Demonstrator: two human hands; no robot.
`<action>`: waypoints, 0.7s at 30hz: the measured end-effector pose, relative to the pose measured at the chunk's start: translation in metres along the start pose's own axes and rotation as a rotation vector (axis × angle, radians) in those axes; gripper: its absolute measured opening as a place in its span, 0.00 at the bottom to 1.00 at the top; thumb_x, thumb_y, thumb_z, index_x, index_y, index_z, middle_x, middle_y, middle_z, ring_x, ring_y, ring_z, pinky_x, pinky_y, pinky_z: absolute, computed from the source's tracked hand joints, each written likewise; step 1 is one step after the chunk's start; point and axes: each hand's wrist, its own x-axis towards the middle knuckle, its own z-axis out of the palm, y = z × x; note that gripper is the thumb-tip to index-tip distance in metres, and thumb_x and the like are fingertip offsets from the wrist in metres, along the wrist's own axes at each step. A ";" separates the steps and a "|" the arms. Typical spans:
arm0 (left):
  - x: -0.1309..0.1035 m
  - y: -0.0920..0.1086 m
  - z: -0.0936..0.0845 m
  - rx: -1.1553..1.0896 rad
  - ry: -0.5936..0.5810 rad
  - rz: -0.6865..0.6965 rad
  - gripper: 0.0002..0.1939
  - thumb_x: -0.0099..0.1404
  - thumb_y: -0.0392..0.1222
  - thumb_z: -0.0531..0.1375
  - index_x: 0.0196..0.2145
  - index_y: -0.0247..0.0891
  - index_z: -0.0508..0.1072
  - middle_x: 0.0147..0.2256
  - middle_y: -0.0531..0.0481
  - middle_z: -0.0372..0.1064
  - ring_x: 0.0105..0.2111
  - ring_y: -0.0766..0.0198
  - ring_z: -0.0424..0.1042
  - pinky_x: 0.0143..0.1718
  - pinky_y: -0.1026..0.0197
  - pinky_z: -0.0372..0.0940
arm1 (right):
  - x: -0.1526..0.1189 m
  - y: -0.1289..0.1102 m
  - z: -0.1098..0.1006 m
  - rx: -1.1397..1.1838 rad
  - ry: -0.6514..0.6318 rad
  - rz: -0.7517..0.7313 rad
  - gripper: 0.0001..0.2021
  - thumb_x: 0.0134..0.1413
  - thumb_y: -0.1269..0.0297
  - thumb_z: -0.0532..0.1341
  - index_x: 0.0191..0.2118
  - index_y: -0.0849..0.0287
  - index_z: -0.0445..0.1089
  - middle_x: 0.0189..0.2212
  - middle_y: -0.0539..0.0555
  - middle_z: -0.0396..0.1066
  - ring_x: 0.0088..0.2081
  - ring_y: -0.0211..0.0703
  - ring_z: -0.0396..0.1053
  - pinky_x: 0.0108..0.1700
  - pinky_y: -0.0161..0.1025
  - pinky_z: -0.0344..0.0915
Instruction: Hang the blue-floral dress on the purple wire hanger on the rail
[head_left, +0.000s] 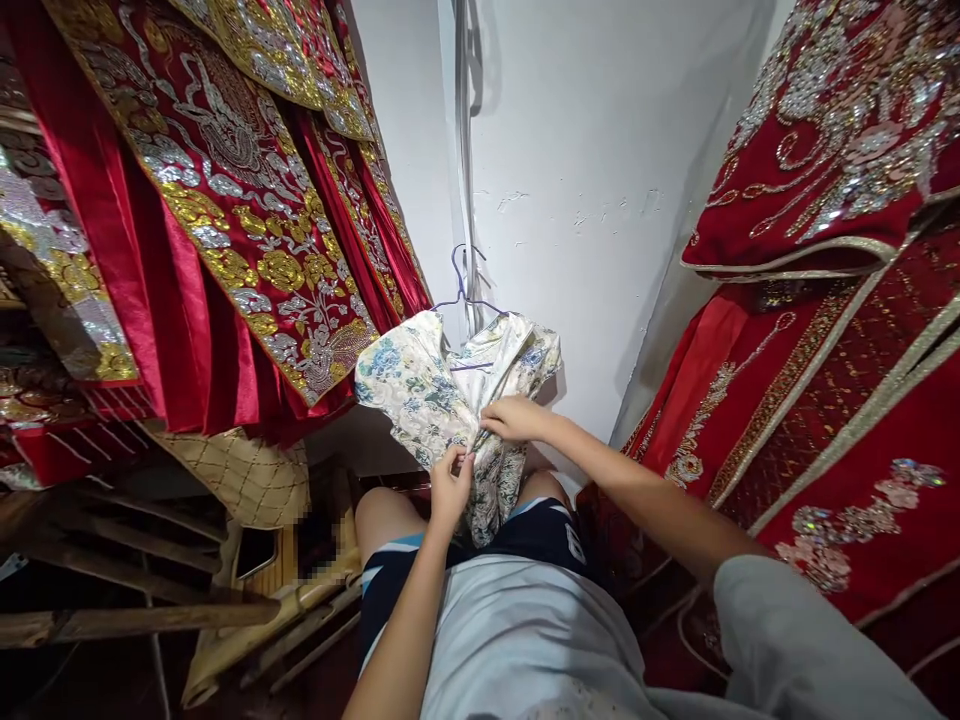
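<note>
A cream dress with blue and green flowers [420, 385] hangs from a thin purple hanger [460, 292] in front of the wall, its lower part falling between my knees. Its neckline is open in a V, showing the pale inside. My left hand [450, 485] pinches the fabric at the front opening, near the waist. Slightly higher and to the right, my right hand [514, 418] grips the other edge of the opening with closed fingers. Whatever fastening lies between my fingers is too small to make out.
Red garments with gold and silver sequins [247, 210] hang on the left. More beaded red garments [817, 200] hang on the right. A bamboo chair [232, 600] stands at lower left, a phone-like dark object [257, 552] on it. Behind the dress is a white wall [570, 130].
</note>
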 end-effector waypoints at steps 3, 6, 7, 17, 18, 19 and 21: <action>-0.002 0.002 0.004 0.027 -0.037 -0.013 0.14 0.68 0.50 0.55 0.29 0.39 0.64 0.23 0.55 0.58 0.26 0.65 0.61 0.28 0.65 0.54 | 0.025 0.000 -0.047 -0.049 0.044 0.009 0.17 0.67 0.68 0.53 0.25 0.60 0.65 0.21 0.51 0.65 0.22 0.36 0.56 0.31 0.38 0.51; -0.001 0.003 0.010 0.054 -0.091 -0.004 0.14 0.68 0.50 0.54 0.28 0.40 0.62 0.24 0.55 0.55 0.26 0.64 0.60 0.26 0.65 0.52 | 0.049 -0.002 -0.098 -0.191 0.153 -0.010 0.14 0.65 0.68 0.55 0.26 0.61 0.67 0.24 0.54 0.69 0.26 0.39 0.60 0.33 0.39 0.51; 0.000 0.003 0.012 0.065 -0.107 0.001 0.14 0.68 0.50 0.54 0.28 0.40 0.61 0.24 0.55 0.54 0.27 0.64 0.59 0.26 0.65 0.52 | 0.054 -0.003 -0.111 -0.250 0.186 -0.015 0.13 0.63 0.68 0.56 0.26 0.61 0.68 0.25 0.55 0.70 0.27 0.41 0.60 0.33 0.39 0.51; 0.015 0.011 -0.024 0.280 -0.283 0.123 0.10 0.64 0.42 0.55 0.26 0.41 0.60 0.22 0.55 0.58 0.24 0.64 0.59 0.29 0.63 0.51 | 0.062 -0.007 -0.138 -0.180 0.367 0.024 0.14 0.63 0.69 0.55 0.25 0.62 0.69 0.23 0.53 0.68 0.27 0.40 0.60 0.32 0.37 0.51; 0.016 0.013 -0.027 0.298 -0.294 0.138 0.09 0.63 0.41 0.55 0.25 0.41 0.61 0.22 0.54 0.59 0.24 0.63 0.59 0.29 0.62 0.52 | 0.063 -0.006 -0.139 -0.148 0.404 0.014 0.15 0.62 0.69 0.55 0.24 0.62 0.68 0.22 0.52 0.68 0.26 0.39 0.60 0.32 0.37 0.51; 0.019 0.016 -0.030 0.312 -0.305 0.154 0.09 0.63 0.40 0.55 0.25 0.41 0.61 0.22 0.54 0.59 0.23 0.63 0.59 0.28 0.62 0.51 | 0.063 -0.004 -0.140 -0.119 0.437 0.004 0.15 0.61 0.69 0.56 0.23 0.62 0.68 0.21 0.52 0.67 0.26 0.39 0.60 0.32 0.37 0.52; 0.029 0.023 -0.033 0.321 -0.330 0.192 0.10 0.61 0.40 0.58 0.23 0.41 0.62 0.21 0.53 0.61 0.21 0.62 0.61 0.26 0.61 0.52 | 0.064 -0.003 -0.138 -0.039 0.509 -0.002 0.14 0.60 0.68 0.57 0.22 0.61 0.67 0.20 0.51 0.65 0.26 0.39 0.60 0.33 0.37 0.53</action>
